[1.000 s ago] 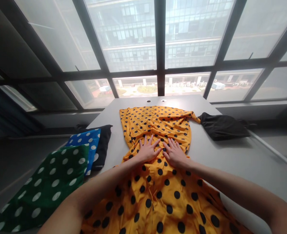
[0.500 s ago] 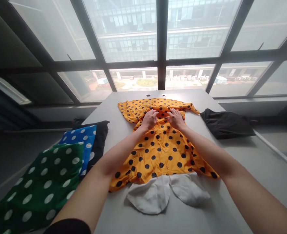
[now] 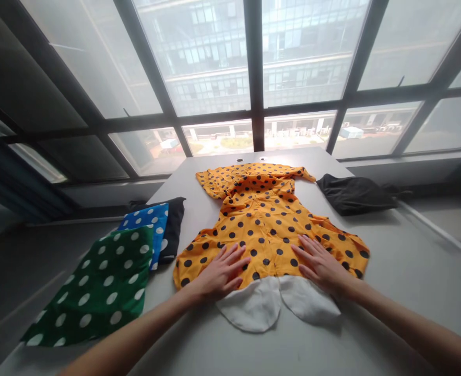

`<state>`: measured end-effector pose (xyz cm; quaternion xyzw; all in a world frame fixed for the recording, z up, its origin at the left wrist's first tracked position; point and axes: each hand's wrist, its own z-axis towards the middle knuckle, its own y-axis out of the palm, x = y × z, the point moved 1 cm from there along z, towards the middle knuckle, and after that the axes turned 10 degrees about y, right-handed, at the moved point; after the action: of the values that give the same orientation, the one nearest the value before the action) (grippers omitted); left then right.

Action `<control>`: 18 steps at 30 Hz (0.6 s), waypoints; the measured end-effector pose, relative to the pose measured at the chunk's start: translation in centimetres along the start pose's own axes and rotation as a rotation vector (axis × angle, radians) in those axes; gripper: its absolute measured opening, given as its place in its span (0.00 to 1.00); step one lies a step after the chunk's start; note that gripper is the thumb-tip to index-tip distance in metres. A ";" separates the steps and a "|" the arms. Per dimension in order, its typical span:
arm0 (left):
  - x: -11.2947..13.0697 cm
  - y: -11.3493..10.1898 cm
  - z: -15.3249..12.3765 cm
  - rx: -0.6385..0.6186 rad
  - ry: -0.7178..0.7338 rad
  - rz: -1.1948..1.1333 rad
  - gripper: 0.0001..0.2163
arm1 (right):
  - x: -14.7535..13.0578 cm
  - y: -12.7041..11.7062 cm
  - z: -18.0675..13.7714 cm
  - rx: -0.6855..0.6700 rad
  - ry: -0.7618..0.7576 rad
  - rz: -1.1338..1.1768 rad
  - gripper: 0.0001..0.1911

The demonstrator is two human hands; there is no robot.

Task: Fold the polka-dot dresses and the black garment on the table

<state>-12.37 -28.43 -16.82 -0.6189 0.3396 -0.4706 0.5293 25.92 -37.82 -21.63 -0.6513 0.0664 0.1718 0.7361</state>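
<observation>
An orange dress with black polka dots [image 3: 261, 224] lies face up on the white table [image 3: 293, 344], its skirt end bunched and spread toward the window. Its white collar [image 3: 253, 308], in two rounded halves, points toward me. On the left of the bodice, just above the collar, my left hand [image 3: 222, 271] rests flat with fingers spread. My right hand [image 3: 320, 263] lies likewise on the right side, fingers stretched over the cloth near the sleeve. Neither hand grips the fabric.
Along the table's left edge lie a green dotted cloth [image 3: 101, 282], a blue dotted cloth [image 3: 148, 224] and a black one [image 3: 175, 224]. A black cloth [image 3: 355, 194] hangs over the right edge. Large windows [image 3: 214, 57] stand behind the table's far end.
Both hands have drawn back from the waist of the dress to the upper bodice near the collar. The cloth at the waist and shoulders lies more spread out. My view has shifted slightly.
</observation>
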 end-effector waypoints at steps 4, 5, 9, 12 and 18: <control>4.2 0.9 -1.3 -0.099 -0.001 -0.062 0.33 | -1.1 -1.1 -3.2 -0.095 0.020 -0.003 0.32; 5.0 0.8 -1.7 -0.104 0.005 -0.077 0.33 | -1.3 -1.5 -3.9 -0.081 0.023 -0.006 0.30; 5.3 -0.1 -4.0 0.041 -0.082 -0.075 0.26 | 0.1 -3.1 -6.2 0.186 0.208 -0.025 0.24; 2.8 -0.3 -6.5 0.230 -0.360 -0.015 0.23 | 3.9 -3.3 -7.4 0.351 0.444 -0.076 0.27; -1.0 2.7 -10.6 0.391 -0.677 0.077 0.29 | 10.5 -2.5 -9.3 0.317 0.748 -0.188 0.31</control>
<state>-22.49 -31.60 -19.71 -0.6133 0.0725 -0.2753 0.7368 37.71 -45.41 -24.03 -0.5506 0.2951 -0.1567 0.7650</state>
